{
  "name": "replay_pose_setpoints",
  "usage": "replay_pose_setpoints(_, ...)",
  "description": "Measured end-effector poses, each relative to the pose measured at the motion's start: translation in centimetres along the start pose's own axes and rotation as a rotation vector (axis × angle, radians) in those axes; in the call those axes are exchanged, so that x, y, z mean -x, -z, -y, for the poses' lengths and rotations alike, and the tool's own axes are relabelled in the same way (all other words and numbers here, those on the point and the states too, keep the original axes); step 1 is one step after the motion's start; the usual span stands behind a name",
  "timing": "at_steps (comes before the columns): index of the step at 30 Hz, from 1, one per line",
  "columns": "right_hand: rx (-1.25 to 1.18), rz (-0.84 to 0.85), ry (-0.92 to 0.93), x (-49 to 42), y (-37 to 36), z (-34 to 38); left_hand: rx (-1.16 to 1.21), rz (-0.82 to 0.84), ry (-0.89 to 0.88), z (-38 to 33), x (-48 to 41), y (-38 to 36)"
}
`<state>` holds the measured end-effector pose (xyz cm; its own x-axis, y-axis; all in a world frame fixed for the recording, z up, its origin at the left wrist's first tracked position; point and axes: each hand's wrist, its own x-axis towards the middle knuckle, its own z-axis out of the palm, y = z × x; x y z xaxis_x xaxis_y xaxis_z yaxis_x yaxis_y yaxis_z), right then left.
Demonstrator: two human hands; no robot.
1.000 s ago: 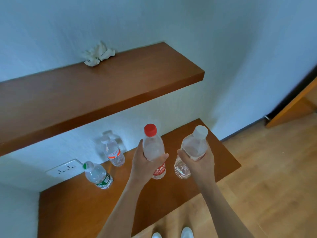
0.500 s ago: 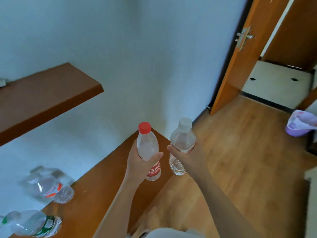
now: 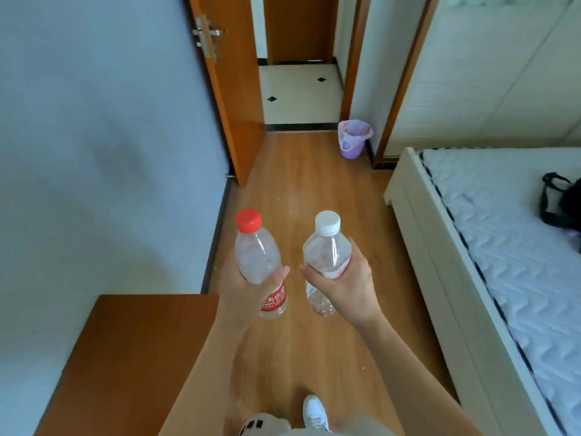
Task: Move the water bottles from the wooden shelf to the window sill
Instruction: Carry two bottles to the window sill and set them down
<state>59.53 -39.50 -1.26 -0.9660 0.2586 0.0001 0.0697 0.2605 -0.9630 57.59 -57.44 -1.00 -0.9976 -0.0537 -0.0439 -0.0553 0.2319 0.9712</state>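
My left hand (image 3: 243,297) grips a clear water bottle with a red cap and red label (image 3: 256,253), held upright over the wooden floor. My right hand (image 3: 347,287) grips a clear water bottle with a white cap (image 3: 327,250), also upright, close beside the first. The end of the lower wooden shelf (image 3: 132,357) shows at the bottom left, bare where I can see it. No window sill is in view.
A blue wall runs along the left. An open wooden door (image 3: 232,99) and a tiled doorway lie ahead. A purple waste bin (image 3: 353,140) stands by the door frame. A bed (image 3: 503,247) with a black bag (image 3: 561,201) fills the right side.
The view has swung right, away from the shelves and the two bottles left there. Both hands keep their bottles, now over the floor facing the door and bed.
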Motion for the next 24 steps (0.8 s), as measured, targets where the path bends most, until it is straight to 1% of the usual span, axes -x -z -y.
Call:
replay_pose_setpoints(5,0.021,-0.276,-0.054,3.1,5.3,-1.7,0.100,0.342,-0.057,-1.3,-0.7,-5.3)
replay_pose_setpoints(8,0.033,-0.459,-0.103,6.4,7.4,-2.5,0.135,0.519,-0.075,-1.4,-0.2,-8.0)
replay_pose_setpoints(14,0.001,-0.801,-0.239,14.8,9.5,-3.1,0.155,0.902,-0.129,-1.9,4.2,-11.6)
replay_pose_setpoints(17,-0.015,-0.957,-0.271,19.5,10.2,-3.3,0.130,1.098,-0.186,-2.4,7.0,-13.5)
replay_pose_setpoints(19,-0.002,-1.066,-0.300,22.7,10.6,-3.3,0.115,1.187,-0.231,-2.8,9.3,-14.7)
replay_pose_setpoints(24,0.030,-1.290,-0.358,29.9,11.4,-3.3,0.107,1.359,-0.268,-3.1,15.1,-17.2)
